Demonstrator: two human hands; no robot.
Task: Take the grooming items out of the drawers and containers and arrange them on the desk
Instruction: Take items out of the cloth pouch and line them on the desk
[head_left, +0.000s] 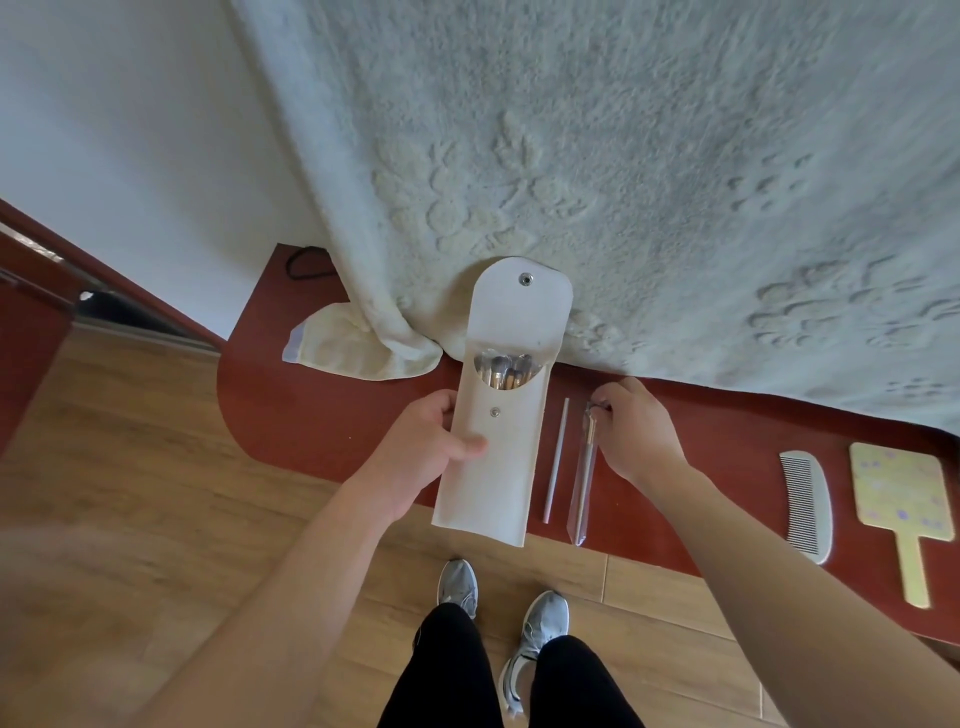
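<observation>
Brush pouch (493, 415) held over the near edge of the red worktop (311, 415), flap open and brush heads (506, 371) showing in its mouth. The lower end of the pouch overhangs the worktop edge above the floor; a tilt toward the person would probably let the loose brushes slide, or the pouch slip from a one-sided grip. Just right of the pouch lie a thin white stick (556, 462) and a clear sleeved brush (584, 473), whose tip also passes the edge and could be knocked off by a careless withdrawal. Left hand (431, 441) closed round the pouch's left margin, thumb across its front, fingers behind, forearm rising from lower left. Right hand (631, 426), just right of the pouch, pinches the top of the sleeved brush between thumb and fingertips, knuckles up, wrist bent down toward the worktop. Further right of the pouch rest a comb (808, 504) and a hand mirror (901, 499); behind it hangs a pale blanket (623, 182)
</observation>
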